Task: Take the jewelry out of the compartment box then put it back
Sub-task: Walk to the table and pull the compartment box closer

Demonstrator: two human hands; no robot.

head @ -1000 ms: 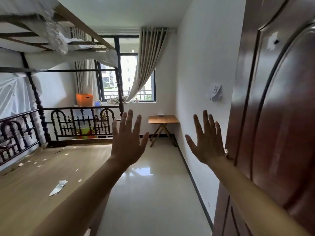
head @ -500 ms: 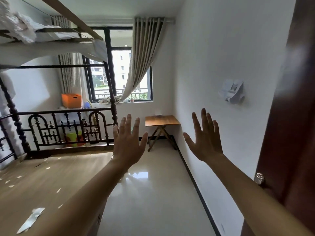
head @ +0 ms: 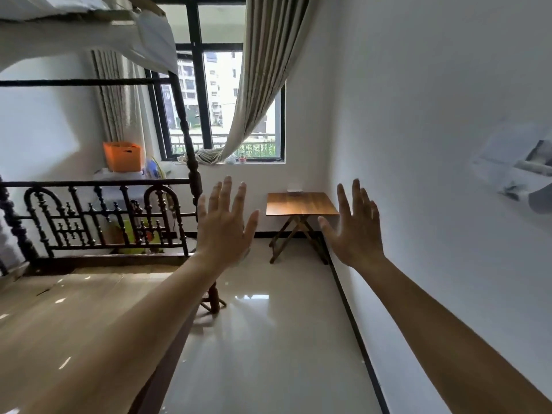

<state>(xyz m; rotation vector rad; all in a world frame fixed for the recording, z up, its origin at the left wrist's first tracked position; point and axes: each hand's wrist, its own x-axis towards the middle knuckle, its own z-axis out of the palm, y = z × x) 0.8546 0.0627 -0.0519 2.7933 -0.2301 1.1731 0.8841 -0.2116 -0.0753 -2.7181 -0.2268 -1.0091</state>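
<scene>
Before the folding table (head: pixel 301 203), both hands, left hand (head: pixel 224 223) and right hand (head: pixel 355 227), spread empty; wall label (head: pixel 521 165) seemingly blurred unreadable.

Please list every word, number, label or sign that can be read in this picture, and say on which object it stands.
None can be read.
White device on the right wall: any marking is too blurred to read.
Orange box: no text visible.
Small flat object on the folding table: too small to tell.
Left hand and right hand: open, empty, nothing written.
</scene>
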